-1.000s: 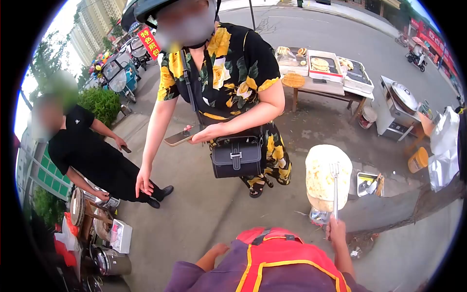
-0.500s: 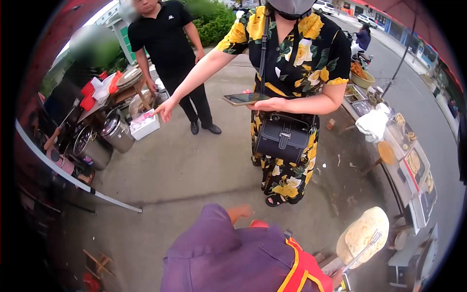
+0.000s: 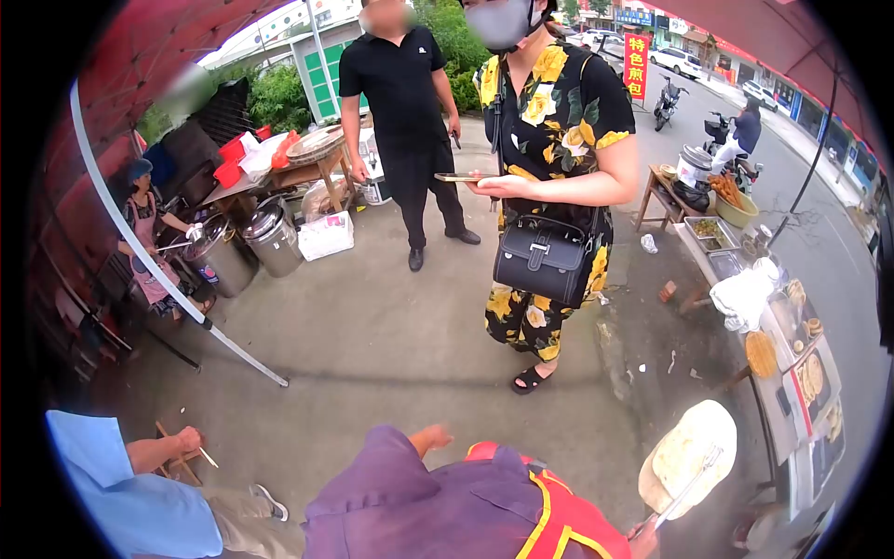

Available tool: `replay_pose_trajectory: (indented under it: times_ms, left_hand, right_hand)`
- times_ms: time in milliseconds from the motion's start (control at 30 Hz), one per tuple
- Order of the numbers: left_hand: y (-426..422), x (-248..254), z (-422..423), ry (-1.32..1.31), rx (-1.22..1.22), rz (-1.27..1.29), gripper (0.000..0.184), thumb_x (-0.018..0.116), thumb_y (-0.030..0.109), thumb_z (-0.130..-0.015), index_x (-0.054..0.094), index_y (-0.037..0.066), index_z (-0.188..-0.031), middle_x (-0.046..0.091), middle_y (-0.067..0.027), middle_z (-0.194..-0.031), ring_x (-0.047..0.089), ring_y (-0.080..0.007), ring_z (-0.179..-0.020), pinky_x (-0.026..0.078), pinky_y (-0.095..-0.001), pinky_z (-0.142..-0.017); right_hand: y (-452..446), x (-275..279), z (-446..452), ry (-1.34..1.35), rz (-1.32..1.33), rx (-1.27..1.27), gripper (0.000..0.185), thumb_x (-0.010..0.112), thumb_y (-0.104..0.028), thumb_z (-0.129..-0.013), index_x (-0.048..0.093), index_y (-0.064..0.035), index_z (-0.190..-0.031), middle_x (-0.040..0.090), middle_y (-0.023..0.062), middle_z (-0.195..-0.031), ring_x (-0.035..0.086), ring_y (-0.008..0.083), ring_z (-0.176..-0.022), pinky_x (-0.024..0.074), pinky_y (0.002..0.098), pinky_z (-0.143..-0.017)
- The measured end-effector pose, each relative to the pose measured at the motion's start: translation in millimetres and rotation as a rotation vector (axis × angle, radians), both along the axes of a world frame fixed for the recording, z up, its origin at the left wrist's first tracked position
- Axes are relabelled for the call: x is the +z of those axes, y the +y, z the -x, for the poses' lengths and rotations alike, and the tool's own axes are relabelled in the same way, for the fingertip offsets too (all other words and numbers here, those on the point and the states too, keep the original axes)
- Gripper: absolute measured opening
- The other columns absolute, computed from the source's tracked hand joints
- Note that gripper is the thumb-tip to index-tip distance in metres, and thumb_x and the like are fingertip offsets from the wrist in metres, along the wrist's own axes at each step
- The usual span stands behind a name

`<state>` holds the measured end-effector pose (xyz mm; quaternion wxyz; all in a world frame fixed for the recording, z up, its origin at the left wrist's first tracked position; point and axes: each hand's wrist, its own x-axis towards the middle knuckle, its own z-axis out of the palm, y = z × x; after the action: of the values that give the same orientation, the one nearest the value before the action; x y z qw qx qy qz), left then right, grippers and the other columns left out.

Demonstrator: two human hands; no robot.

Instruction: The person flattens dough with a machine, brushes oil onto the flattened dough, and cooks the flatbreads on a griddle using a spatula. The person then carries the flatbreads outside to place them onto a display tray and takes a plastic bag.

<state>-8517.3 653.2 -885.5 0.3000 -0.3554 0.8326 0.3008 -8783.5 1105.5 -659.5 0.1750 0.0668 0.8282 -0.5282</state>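
Note:
My right hand (image 3: 643, 538), mostly hidden at the bottom edge, grips metal tongs (image 3: 687, 488). Their pronged tip lies against pale flatbread (image 3: 672, 466), which looks like two overlapping pieces held out at my right side. My left hand (image 3: 432, 437) sticks out past my purple sleeve (image 3: 391, 475); it is small and blurred, so its fingers do not show clearly. Nothing visible touches it. A red apron (image 3: 582, 522) with yellow trim covers my front.
Facing me stands a person in a flowered outfit (image 3: 549, 121) with a phone (image 3: 459, 177). Behind is a person in black (image 3: 396, 93). A blue-shirted person (image 3: 140, 494) is at lower left. Food tables (image 3: 773, 391) line the right; a tent pole (image 3: 149, 252) slants at left.
The view has tilted up. The flowered-outfit person's pointing arm has dropped from sight. A blue-shirted person has appeared at lower left. The flatbread stays at my right side.

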Motion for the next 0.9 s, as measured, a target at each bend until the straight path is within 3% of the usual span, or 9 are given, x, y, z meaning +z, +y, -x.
replay_pose_trajectory:
  times_ms: [67, 167, 267, 433, 567, 667, 767, 867, 900]
  left_hand:
    - [3, -18, 1, 0.069, -0.137, 0.085, 0.045, 0.038, 0.039, -0.088, 0.063, 0.003, -0.096, 0.061, -0.0212, -0.093, 0.06, -0.0326, -0.087, 0.049, -0.0428, -0.073]
    - [20, 15, 31, 0.154, 0.155, -0.041, 0.049, 0.044, 0.043, -0.084, 0.063, -0.002, -0.089, 0.06, -0.0254, -0.092, 0.057, -0.0404, -0.087, 0.045, -0.0473, -0.079]
    - [35, 46, 54, 0.226, 0.119, -0.004, 0.04, 0.045, 0.035, -0.084, 0.063, 0.0, -0.087, 0.061, -0.0224, -0.084, 0.059, -0.0378, -0.083, 0.046, -0.0474, -0.074]
    - [37, 0, 58, 0.511, -0.286, 0.247, 0.02, 0.047, 0.019, -0.081, 0.059, 0.004, -0.082, 0.059, -0.0145, -0.071, 0.06, -0.0303, -0.074, 0.048, -0.0441, -0.062]
    - [32, -21, 81, 0.206, -0.307, 0.097, 0.025, 0.047, 0.023, -0.083, 0.059, 0.003, -0.094, 0.061, -0.016, -0.082, 0.061, -0.0308, -0.078, 0.048, -0.0437, -0.065]
    - [33, -6, 65, 0.093, 0.172, -0.09, 0.036, 0.045, 0.03, -0.086, 0.057, 0.002, -0.104, 0.062, -0.0202, -0.09, 0.061, -0.0326, -0.081, 0.049, -0.043, -0.069]
    - [31, -10, 60, 0.074, 0.172, -0.113, 0.046, 0.043, 0.039, -0.086, 0.057, 0.001, -0.107, 0.061, -0.0218, -0.095, 0.06, -0.034, -0.083, 0.049, -0.0424, -0.073]
    - [35, -21, 73, 0.013, 0.296, -0.214, 0.046, 0.044, 0.042, -0.085, 0.061, 0.001, -0.098, 0.062, -0.0191, -0.09, 0.061, -0.0314, -0.082, 0.049, -0.042, -0.071]
    - [32, -20, 81, -0.046, 0.199, -0.223, 0.046, 0.044, 0.043, -0.085, 0.061, 0.001, -0.094, 0.062, -0.0179, -0.087, 0.061, -0.0302, -0.079, 0.049, -0.0416, -0.069]
  right_hand:
    - [3, -2, 10, -0.022, 0.011, 0.019, 0.039, 0.041, -0.035, -0.09, 0.05, -0.0036, -0.069, 0.046, 0.008, -0.058, 0.043, 0.0154, -0.048, 0.0347, 0.0314, -0.042]
    - [6, -4, 29, -0.049, 0.005, 0.047, 0.038, 0.041, -0.034, -0.09, 0.05, -0.0034, -0.07, 0.046, 0.0083, -0.059, 0.043, 0.0156, -0.049, 0.0349, 0.0316, -0.043]
    - [10, -2, 44, -0.077, -0.004, 0.065, 0.038, 0.041, -0.034, -0.09, 0.051, -0.0031, -0.071, 0.047, 0.0087, -0.06, 0.044, 0.0159, -0.049, 0.0352, 0.0317, -0.043]
    - [8, 4, 69, -0.125, -0.014, 0.063, 0.037, 0.04, -0.032, -0.09, 0.051, -0.0026, -0.072, 0.048, 0.0093, -0.061, 0.044, 0.0162, -0.05, 0.0355, 0.032, -0.043]
    - [15, 3, 87, -0.157, -0.01, 0.042, 0.036, 0.04, -0.031, -0.09, 0.052, -0.0023, -0.073, 0.049, 0.0098, -0.062, 0.045, 0.0165, -0.051, 0.0359, 0.0322, -0.044]
    - [15, -2, 70, -0.193, -0.001, 0.011, 0.035, 0.04, -0.031, -0.09, 0.052, -0.002, -0.074, 0.049, 0.0101, -0.062, 0.045, 0.0167, -0.051, 0.0361, 0.0323, -0.044]
    - [21, -11, 67, -0.246, 0.005, -0.008, 0.035, 0.04, -0.03, -0.091, 0.053, -0.0017, -0.075, 0.05, 0.0105, -0.063, 0.046, 0.0169, -0.052, 0.0363, 0.0325, -0.044]
    - [29, -24, 89, -0.233, -0.057, 0.026, 0.03, 0.042, -0.026, -0.089, 0.057, -0.0007, -0.083, 0.057, 0.0124, -0.072, 0.053, 0.0198, -0.054, 0.0384, 0.0337, -0.043]
    - [32, -40, 96, -0.24, -0.097, 0.07, 0.027, 0.044, -0.026, -0.087, 0.055, -0.0018, -0.09, 0.057, 0.0135, -0.078, 0.052, 0.0219, -0.062, 0.0384, 0.0367, -0.05]
